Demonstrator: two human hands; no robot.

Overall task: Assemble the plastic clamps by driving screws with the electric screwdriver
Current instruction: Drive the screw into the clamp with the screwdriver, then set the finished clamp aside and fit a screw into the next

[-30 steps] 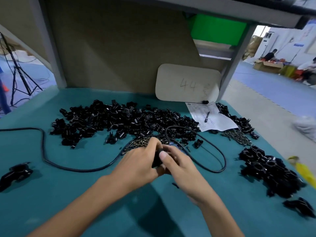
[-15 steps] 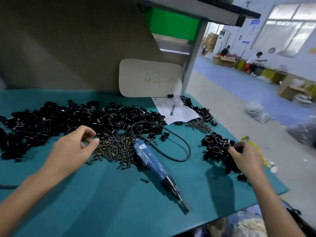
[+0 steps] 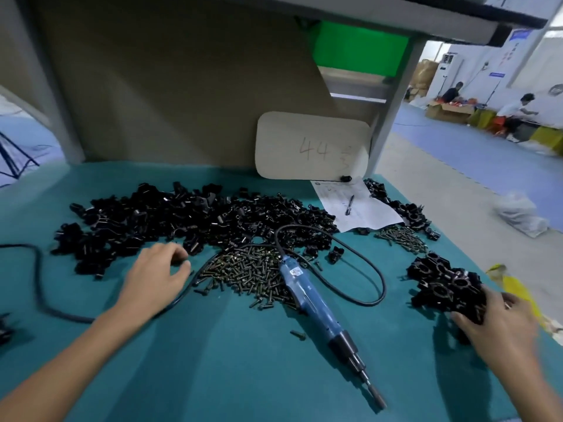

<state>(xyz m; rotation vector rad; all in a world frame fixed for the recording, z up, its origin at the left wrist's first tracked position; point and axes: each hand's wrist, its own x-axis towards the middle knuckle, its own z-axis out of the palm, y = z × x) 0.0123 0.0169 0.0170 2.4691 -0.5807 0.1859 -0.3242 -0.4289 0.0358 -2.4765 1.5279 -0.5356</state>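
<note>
The blue electric screwdriver (image 3: 307, 295) lies on the teal table (image 3: 213, 367), bit pointing toward me, untouched by either hand. A heap of brass-coloured screws (image 3: 243, 272) sits just left of it. Behind spreads a wide pile of black clamp parts (image 3: 182, 220). My left hand (image 3: 155, 277) hovers at that pile's near edge with fingers loosely curled, and nothing shows in it. A smaller pile of black clamps (image 3: 441, 281) lies at the right. My right hand (image 3: 499, 327), blurred, rests on its near edge with fingers spread.
The screwdriver's black cable (image 3: 365, 296) loops right of the tool and trails off left. A second screw heap (image 3: 402, 239), a paper with a pen (image 3: 362, 208) and a board marked 44 (image 3: 310, 147) sit at the back right. A yellow object (image 3: 511, 287) hangs off the right edge.
A second ago both hands were together at the table's middle. They have split: the left went to the parts pile, the right to the clamps on the right. The screwdriver lies free.
</note>
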